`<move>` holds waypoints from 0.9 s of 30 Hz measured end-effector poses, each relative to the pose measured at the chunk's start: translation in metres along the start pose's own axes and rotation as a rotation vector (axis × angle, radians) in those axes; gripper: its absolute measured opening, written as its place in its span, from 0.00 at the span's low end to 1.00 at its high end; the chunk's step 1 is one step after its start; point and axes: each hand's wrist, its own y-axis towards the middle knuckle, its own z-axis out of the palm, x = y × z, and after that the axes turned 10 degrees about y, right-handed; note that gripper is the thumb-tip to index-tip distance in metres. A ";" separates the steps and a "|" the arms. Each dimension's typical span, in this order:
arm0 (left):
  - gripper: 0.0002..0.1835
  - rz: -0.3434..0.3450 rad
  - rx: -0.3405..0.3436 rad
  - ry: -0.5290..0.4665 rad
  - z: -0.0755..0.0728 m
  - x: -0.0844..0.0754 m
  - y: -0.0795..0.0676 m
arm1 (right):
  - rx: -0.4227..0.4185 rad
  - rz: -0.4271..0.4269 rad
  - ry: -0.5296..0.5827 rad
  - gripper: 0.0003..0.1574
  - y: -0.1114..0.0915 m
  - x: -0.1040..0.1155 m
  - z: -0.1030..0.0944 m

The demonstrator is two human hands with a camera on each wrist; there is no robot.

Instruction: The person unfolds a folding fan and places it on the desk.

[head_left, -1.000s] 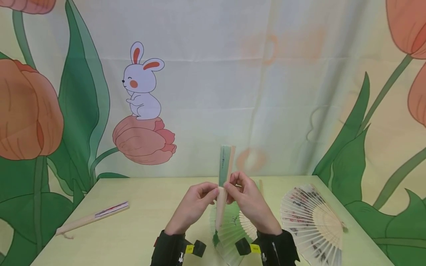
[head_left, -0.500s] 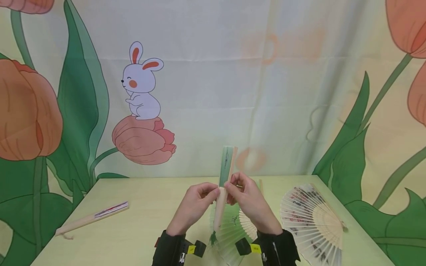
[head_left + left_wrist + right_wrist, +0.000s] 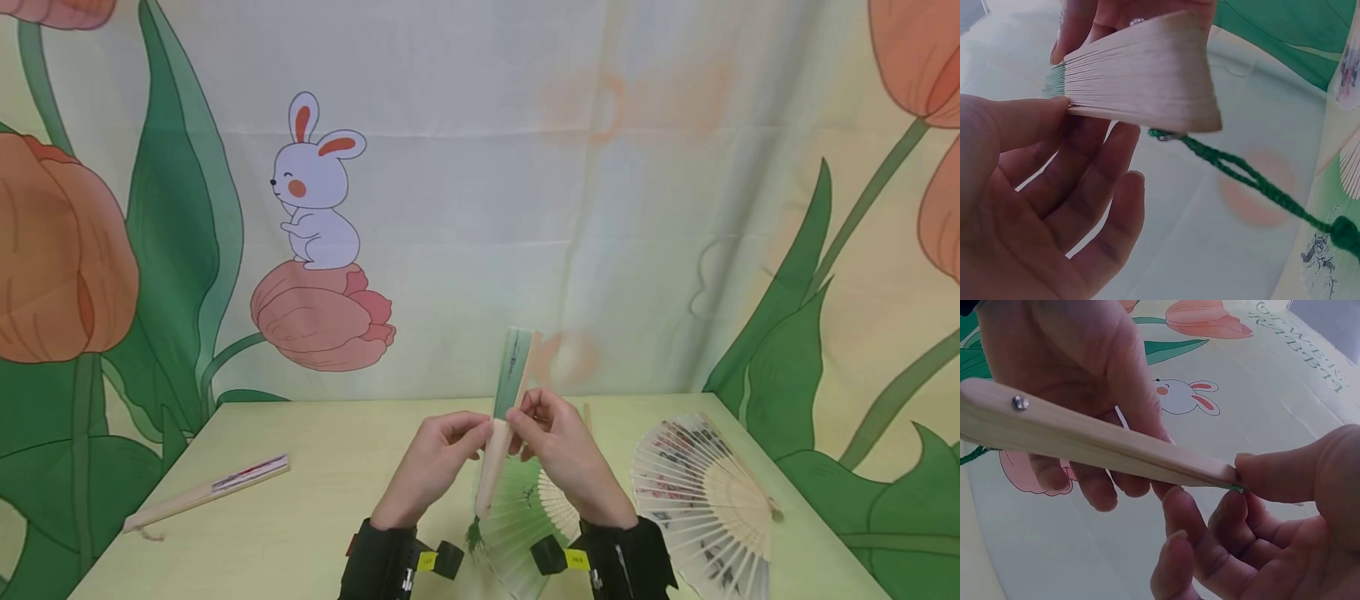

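Note:
A folded green fan (image 3: 495, 454) with pale wooden ribs is held up over the table, leaning slightly to the right. My left hand (image 3: 438, 458) pinches its left edge between thumb and forefinger, where paper meets ribs. On the opposite edge my right hand (image 3: 558, 446) pinches it too. In the left wrist view the bundled rib ends (image 3: 1147, 75) spread a little, and a green cord (image 3: 1254, 181) hangs from them. The right wrist view shows the outer wooden guard (image 3: 1097, 434) with a metal rivet. A dark green tassel (image 3: 474, 533) dangles at the bottom.
Beneath the hands an open green fan (image 3: 517, 508) lies on the table (image 3: 315, 533). To the right is an open white fan (image 3: 705, 492) with a floral print. A folded fan (image 3: 210, 493) lies at the left. A printed curtain (image 3: 480, 208) hangs behind.
The folded fan has tilted: its top has shifted right and its lower end, with the tassel, left. Both hands keep their pinch in nearly the same place.

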 end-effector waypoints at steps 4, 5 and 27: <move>0.14 -0.005 0.002 -0.023 -0.002 0.000 0.000 | -0.021 -0.007 -0.003 0.09 0.000 0.001 0.000; 0.14 -0.005 -0.002 -0.030 -0.003 0.000 0.000 | -0.031 -0.009 -0.008 0.09 0.000 0.001 -0.001; 0.13 -0.033 -0.049 -0.026 -0.016 0.003 -0.001 | -0.103 -0.032 -0.027 0.08 0.003 0.001 -0.008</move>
